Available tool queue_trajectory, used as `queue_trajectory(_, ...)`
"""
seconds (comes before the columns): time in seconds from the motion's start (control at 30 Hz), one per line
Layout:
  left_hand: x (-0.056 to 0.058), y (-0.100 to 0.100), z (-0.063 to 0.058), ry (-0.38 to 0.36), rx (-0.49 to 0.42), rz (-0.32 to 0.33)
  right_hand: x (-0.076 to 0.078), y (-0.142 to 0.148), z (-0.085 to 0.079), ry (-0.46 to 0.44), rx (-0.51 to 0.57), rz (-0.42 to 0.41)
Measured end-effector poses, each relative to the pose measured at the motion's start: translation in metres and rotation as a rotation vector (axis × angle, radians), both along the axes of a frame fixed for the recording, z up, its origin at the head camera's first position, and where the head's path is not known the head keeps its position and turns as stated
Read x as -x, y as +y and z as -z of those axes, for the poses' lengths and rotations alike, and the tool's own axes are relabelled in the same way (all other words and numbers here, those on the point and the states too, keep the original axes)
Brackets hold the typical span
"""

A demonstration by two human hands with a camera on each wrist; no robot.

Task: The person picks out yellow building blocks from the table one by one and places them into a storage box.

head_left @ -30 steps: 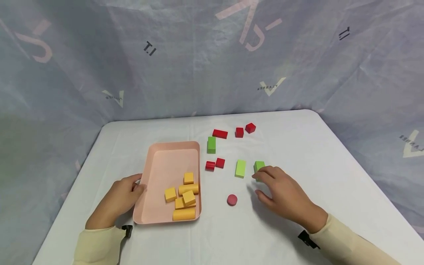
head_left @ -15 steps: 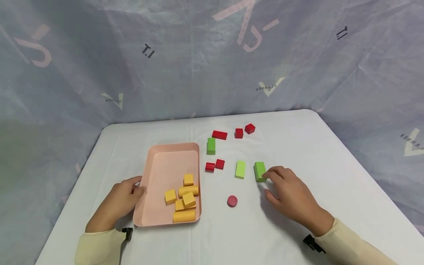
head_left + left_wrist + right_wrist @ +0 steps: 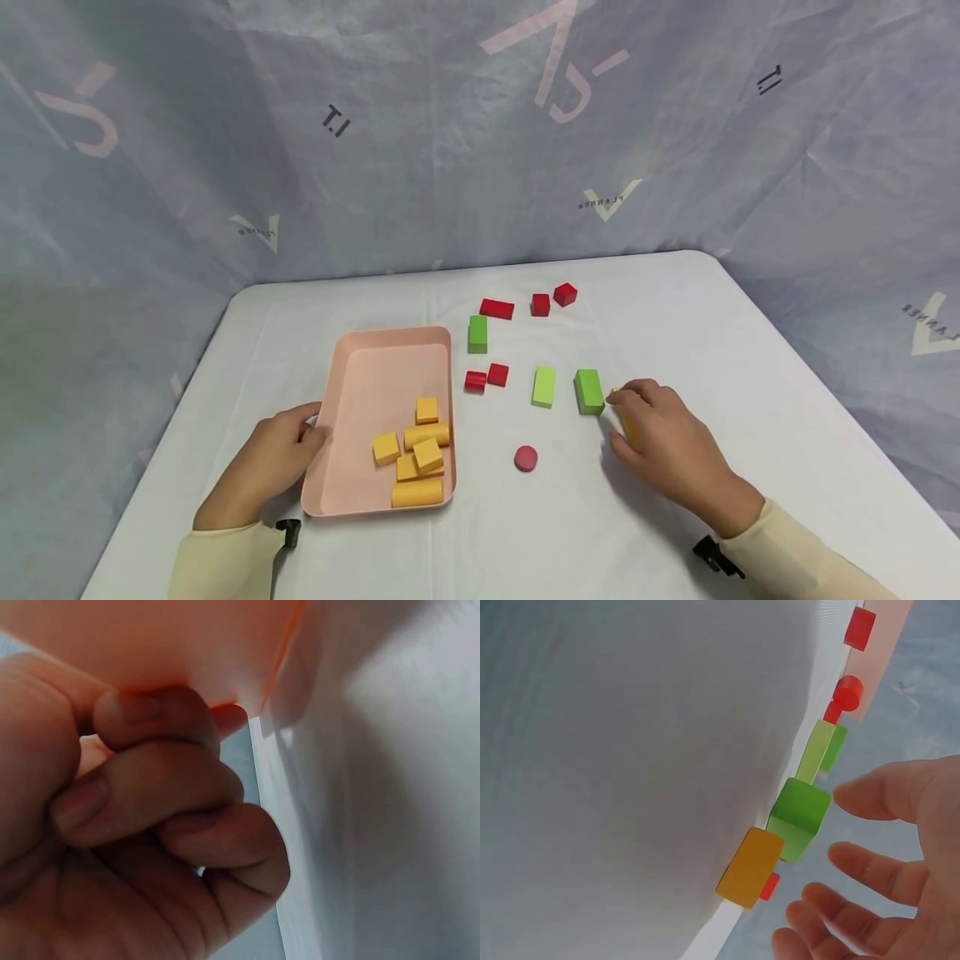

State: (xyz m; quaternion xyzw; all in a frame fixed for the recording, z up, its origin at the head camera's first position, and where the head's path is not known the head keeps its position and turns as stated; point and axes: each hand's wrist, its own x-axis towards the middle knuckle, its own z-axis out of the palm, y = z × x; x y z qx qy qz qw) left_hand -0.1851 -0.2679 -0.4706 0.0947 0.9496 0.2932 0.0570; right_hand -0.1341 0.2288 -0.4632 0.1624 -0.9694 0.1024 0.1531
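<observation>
My left hand grips the left rim of a pink tray; in the left wrist view its fingers curl against the tray wall. Inside lie several yellow blocks, such as a cylinder and a cube. My right hand hovers over a yellow block, which it partly hides in the head view. Its fingers are spread and loosely bent, apart from the block in the right wrist view. Just left of that block stands a green block.
A light green block, a red disc, a red cylinder and a red square block lie right of the tray. Farther back are another green block, a red slab and two red cubes.
My right hand has moved rightward, off the green block and over the yellow one, which has come partly into view. The left hand keeps its hold on the tray.
</observation>
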Motion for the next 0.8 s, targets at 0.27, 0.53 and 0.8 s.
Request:
queue_trajectory(0.27,-0.0001,-0.0002,0.0002,-0.002,0.001,0.006,-0.0006,0.0023,0.003,-0.069,-0.004,0.08)
queue_trajectory(0.53,-0.0001,0.0005,-0.0026,-0.01,0.001,0.011,0.0005,0.0041,0.0047,-0.148,-0.023,0.108)
queue_trajectory(0.8,-0.0007,0.0003,-0.0015,-0.003,0.006,0.007,0.0025,0.0063,0.0092,-0.197,-0.029,0.134)
